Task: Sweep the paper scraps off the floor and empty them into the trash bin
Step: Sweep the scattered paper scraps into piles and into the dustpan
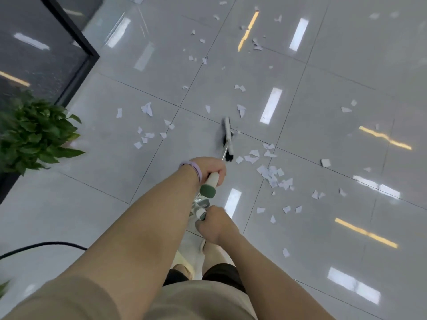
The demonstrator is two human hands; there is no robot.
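Head view. The left hand (pixel 209 168) is wrapped around the grip of the broom (pixel 227 139); the broom head rests on the tiled floor (pixel 104 172), its dark bristles on its left side. The right hand (pixel 213 224) is closed on a second white-and-green handle just behind the broom's grip, probably the dustpan (pixel 201 212), though its pan is hidden behind the arms.

Paper scraps (pixel 272 175) lie thickest just right of the broom head. A smaller cluster lies to its left and loose pieces extend well beyond it.

Step in hand, as judged: gathering, at an early stage. Next move calls for drawing outlying scraps toward the pile beside the broom head.

Left of the broom head stand a potted plant (pixel 37 132) and a dark-framed glass partition (pixel 69 31); a black cable (pixel 41 245) lies behind. Open floor lies right and beyond. No trash bin is visible.
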